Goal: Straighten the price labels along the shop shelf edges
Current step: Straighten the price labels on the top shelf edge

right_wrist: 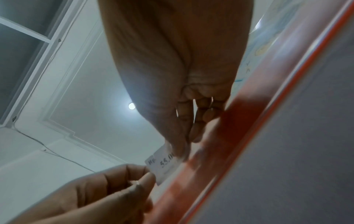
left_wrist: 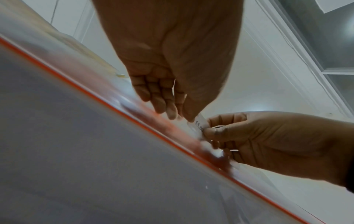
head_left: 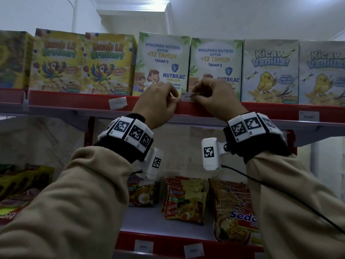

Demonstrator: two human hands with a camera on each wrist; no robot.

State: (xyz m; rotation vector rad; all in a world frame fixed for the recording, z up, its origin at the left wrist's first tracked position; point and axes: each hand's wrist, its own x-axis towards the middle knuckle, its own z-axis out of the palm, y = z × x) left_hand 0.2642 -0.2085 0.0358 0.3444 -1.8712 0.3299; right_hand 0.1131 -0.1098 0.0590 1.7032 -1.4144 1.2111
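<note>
Price label (head_left: 187, 97): small white slip, partly legible "55.0…", sitting at the top of the red shelf edge (head_left: 205, 109), below the gap between the two Nutrilac boxes (head_left: 162, 62). It looks lifted off the strip, not seated flat (the right wrist view shows its lower corner free of the red face).

Left hand (head_left: 157, 101): fingers curled, thumb and forefinger pinching the label's left end. Right hand (head_left: 214, 98): likewise curled, pinching the right end. Both grips are at the fingertips only.

Risks, as judged from here:
- Two hands pulling apart on thin paper could crease or tear it, especially if one end is stuck.
- If it is pressed down while one hand sits higher, it ends up tilted again; the shelf edge is the only reference line.
- Knuckles are very near the box fronts; a push upward could nudge a box back.
- A slip from the pinch would drop the label toward the noodle packets (head_left: 184, 200) on the lower shelf.

Neighbouring label (head_left: 118, 103) to the left is visibly tilted, not yet dealt with.
</note>
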